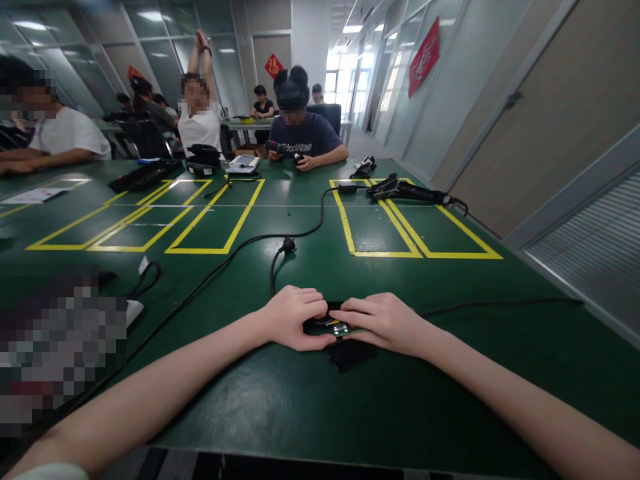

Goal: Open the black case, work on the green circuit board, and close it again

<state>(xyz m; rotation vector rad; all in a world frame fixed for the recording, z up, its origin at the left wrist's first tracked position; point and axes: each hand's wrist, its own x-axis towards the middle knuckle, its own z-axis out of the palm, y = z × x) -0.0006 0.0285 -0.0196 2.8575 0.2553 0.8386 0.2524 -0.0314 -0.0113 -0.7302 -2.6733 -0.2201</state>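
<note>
Both my hands meet over a small black opened device with a green circuit board [341, 329] and thin wires showing inside. My left hand [296, 319] curls around its left side, thumb in front and fingers behind. From the right, my right hand [386, 324] grips the other end, fingertips resting close to the board. Much of the casing is hidden under my fingers. Just in front lies a flat black piece [353, 355] on the table. A short black cable with a plug [287, 245] lies behind my left hand; another black cord [500, 304] runs off to the right.
The green table [280, 413] carries yellow tape rectangles. A long black cable [240, 245] crosses it toward a black tool-like item [405, 191] at the back right. Blurred-out items [60, 347] lie at left. Across the table, a person [310, 133] handles something; others sit farther back.
</note>
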